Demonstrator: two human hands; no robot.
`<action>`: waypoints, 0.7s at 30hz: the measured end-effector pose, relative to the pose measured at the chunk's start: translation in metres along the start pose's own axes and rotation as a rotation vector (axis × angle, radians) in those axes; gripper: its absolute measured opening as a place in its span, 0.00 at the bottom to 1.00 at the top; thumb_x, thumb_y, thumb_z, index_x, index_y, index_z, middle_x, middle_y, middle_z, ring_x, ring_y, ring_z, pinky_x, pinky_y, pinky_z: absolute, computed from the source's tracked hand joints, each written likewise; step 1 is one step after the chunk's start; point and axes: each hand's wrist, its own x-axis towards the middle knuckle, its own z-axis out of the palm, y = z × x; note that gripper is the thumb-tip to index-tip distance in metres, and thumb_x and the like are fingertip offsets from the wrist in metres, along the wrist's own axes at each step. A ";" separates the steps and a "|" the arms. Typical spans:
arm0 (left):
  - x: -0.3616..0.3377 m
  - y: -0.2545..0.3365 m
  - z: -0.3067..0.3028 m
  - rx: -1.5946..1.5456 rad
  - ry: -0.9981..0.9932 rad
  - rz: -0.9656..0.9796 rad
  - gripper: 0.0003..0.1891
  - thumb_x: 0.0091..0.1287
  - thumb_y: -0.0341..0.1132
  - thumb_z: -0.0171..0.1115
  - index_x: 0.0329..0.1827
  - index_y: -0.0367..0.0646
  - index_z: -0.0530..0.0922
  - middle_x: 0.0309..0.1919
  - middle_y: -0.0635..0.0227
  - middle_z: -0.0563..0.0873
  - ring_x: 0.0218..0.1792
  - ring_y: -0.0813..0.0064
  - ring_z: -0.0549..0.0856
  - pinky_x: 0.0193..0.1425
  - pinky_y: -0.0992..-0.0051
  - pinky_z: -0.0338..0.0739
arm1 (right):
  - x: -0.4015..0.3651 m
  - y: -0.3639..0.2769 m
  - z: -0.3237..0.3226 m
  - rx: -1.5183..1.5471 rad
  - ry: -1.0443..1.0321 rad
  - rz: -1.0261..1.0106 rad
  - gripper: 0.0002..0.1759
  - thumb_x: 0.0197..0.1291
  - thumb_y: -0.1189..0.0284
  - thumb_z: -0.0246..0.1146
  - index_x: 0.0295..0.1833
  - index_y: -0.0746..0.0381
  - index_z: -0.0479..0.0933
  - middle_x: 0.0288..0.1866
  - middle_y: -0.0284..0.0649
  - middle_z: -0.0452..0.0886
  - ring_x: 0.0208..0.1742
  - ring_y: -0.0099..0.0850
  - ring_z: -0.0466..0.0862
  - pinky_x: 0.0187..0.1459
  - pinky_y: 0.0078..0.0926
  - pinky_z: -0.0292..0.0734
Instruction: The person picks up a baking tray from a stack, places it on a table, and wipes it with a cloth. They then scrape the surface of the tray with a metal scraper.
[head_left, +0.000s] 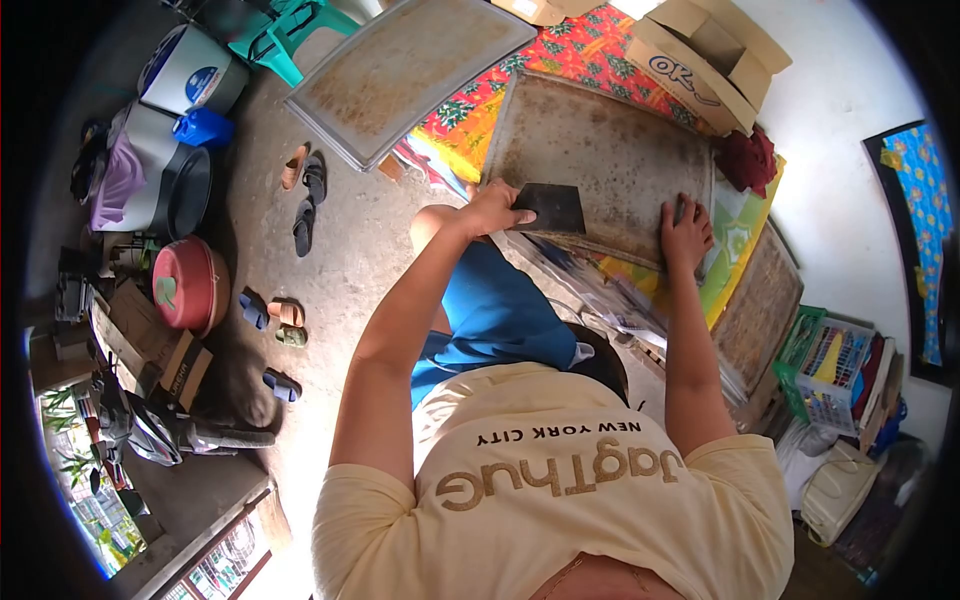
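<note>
- Black plate (552, 208): a thin, flat, matte, four-sided piece over the near-left part of the stained tray; its slightly longer axis runs roughly left to right. It projects rightward from the left fingers, toward the opposite hand. Contact between its lower edge and the tray cannot be told.
- Left hand (492, 208): the nearer one, directly at the plate's left end; thumb laid over the upper face, the other fingers curled, pinching the plate.
- Right hand (687, 234): well apart from the plate, at the tray's near-right edge; fingers somewhat spread, resting on the surface.
- Stained tray (600, 140): broad, shallow, rectangular, apparently metal; dull grey, mottled brown, with a narrow rim.
- Supporting layer: a red and yellow patterned covering (580, 48) beyond the tray, and a green-yellow printed sheet (738, 232) at its right.
- Surroundings: a second tray (415, 75), similarly browned, at upper left; a third tray (762, 300) at right; an unlidded cardboard box (665, 62) marked "OK"; beside it a crumpled dark red cloth (747, 162).
- Outermost: smooth grey floor (350, 255) with scattered slippers (303, 226).
</note>
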 end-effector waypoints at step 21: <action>-0.010 -0.005 -0.013 -0.173 0.177 -0.074 0.18 0.65 0.46 0.70 0.36 0.36 0.82 0.30 0.63 0.85 0.39 0.74 0.81 0.63 0.58 0.65 | -0.001 -0.002 -0.003 0.011 -0.021 0.018 0.28 0.67 0.43 0.54 0.68 0.41 0.71 0.72 0.41 0.67 0.74 0.43 0.64 0.71 0.50 0.53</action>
